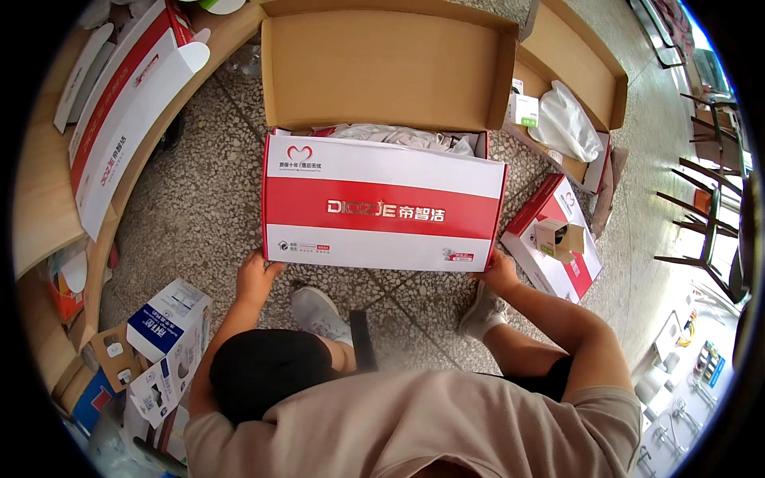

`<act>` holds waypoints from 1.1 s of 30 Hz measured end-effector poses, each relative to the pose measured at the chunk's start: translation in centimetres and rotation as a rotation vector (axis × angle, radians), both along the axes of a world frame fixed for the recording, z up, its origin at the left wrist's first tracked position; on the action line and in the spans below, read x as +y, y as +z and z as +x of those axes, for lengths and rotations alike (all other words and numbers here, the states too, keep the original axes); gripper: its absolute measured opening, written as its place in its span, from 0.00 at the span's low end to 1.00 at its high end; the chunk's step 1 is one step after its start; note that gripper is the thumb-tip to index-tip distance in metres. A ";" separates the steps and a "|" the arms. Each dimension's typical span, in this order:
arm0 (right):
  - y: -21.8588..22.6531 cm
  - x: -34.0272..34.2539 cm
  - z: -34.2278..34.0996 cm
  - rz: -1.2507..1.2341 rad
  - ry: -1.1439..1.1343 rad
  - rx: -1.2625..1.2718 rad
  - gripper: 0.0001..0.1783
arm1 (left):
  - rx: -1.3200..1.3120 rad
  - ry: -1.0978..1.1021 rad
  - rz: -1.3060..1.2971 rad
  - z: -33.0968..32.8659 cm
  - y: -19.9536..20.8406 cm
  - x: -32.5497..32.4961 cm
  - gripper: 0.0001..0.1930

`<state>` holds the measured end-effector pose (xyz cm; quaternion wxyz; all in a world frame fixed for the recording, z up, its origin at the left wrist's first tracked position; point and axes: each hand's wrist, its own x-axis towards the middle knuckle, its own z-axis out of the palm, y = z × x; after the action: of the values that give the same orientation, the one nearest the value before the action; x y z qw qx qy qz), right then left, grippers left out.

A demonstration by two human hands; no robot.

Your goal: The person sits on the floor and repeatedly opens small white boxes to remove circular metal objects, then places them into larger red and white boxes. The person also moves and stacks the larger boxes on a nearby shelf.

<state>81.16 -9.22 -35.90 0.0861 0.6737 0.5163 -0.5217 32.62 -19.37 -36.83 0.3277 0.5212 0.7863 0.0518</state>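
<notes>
A long white cardboard box (382, 167) with a red band stands in front of me. Its brown-lined lid (386, 68) is raised behind it, and crumpled whitish plastic wrapping (398, 137) shows in the opening. My left hand (256, 276) grips the box at its near left corner, with the fingers partly hidden under the edge. At the near right corner my right hand (499, 272) holds it in the same way.
Another opened box (574, 36) at the far right holds a white plastic bag (570, 123) and a small carton. Below it lies a red-and-white box (586, 271) bearing a small opened carton (559, 239). A curved wooden counter (40, 199) and a blue-and-white carton (171, 319) flank my left.
</notes>
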 end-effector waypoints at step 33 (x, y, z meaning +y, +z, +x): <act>18.7 10.1 -25.1 0.207 1.502 -0.075 0.29 | -0.198 0.656 0.983 -32.4 29.3 18.3 0.26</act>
<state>56.08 0.90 -17.24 0.3720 0.1633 0.8793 -0.2485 0.19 -1.07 -7.53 0.0868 0.3346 0.7555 0.5565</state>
